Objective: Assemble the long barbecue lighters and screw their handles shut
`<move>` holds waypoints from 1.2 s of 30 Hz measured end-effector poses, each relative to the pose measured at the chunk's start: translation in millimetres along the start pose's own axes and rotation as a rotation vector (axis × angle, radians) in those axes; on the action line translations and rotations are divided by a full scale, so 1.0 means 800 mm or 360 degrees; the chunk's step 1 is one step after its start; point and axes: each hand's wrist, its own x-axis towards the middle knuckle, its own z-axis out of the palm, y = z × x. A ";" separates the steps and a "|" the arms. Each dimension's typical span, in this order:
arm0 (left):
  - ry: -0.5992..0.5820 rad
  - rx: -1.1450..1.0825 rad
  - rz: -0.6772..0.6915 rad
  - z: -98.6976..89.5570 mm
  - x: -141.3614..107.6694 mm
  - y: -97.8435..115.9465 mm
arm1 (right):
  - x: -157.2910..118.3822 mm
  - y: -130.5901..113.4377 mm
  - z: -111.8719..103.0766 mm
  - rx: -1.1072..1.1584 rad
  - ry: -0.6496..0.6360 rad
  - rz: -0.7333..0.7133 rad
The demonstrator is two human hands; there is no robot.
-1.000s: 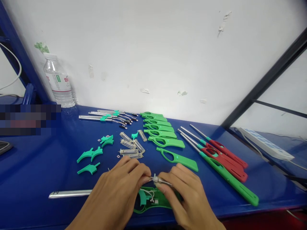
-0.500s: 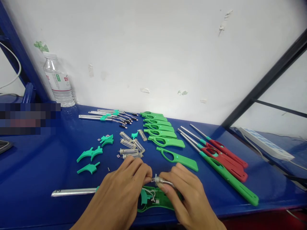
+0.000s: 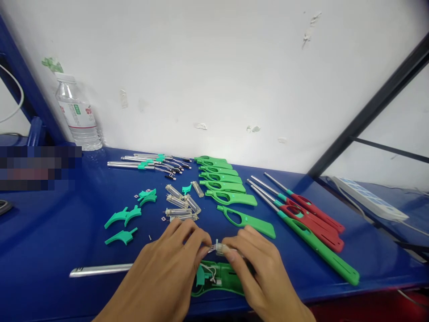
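Note:
My right hand [image 3: 258, 264] is closed round a small clear lighter fuel tank [image 3: 220, 248], its whitish valve end facing left. My left hand [image 3: 174, 259] pinches something tiny at that valve end; the fingertips hide most of it. Below both hands lies an open green lighter handle shell [image 3: 226, 286], with a teal trigger [image 3: 201, 276] and white wires [image 3: 211, 270] inside. A metal lighter tube [image 3: 100, 270] sticks out to the left from under my left hand.
Beyond my hands lie several clear fuel tanks [image 3: 178, 213], teal triggers [image 3: 122, 236], metal tubes with wires [image 3: 130, 164] and green handle shells [image 3: 231, 198]. Assembled red [image 3: 311, 223] and green lighters [image 3: 318, 246] are at right. A bottle [image 3: 78, 118] stands back left, a power strip [image 3: 372, 199] far right.
The view has shifted slightly. My left fingertips stay at the valve end, and the tank has turned a little in my right hand. The parts on the table lie as before.

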 end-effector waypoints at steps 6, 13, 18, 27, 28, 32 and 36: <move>-0.0033 -0.0394 -0.0208 -0.006 -0.001 0.001 | -0.001 -0.002 0.002 -0.0001 -0.0008 0.0008; 0.0093 -0.0377 -0.0328 -0.005 -0.001 -0.004 | 0.003 -0.002 0.000 0.0019 -0.0028 -0.0021; 0.0183 -0.0373 -0.0311 -0.003 0.003 -0.010 | 0.006 -0.003 -0.002 0.0032 -0.0038 -0.0071; 0.0125 -0.0389 -0.0259 0.003 0.003 -0.006 | 0.006 0.001 0.001 0.0020 -0.0015 -0.0091; 0.0126 -0.0377 -0.0245 0.003 0.003 -0.006 | 0.006 0.002 0.001 0.0023 -0.0013 -0.0091; 0.0120 -0.0274 -0.0139 -0.002 0.000 -0.012 | 0.005 0.000 -0.001 0.0037 -0.0027 -0.0067; 0.0069 -0.0087 0.0027 -0.015 -0.018 -0.033 | 0.004 -0.002 -0.003 0.0049 -0.0107 0.0035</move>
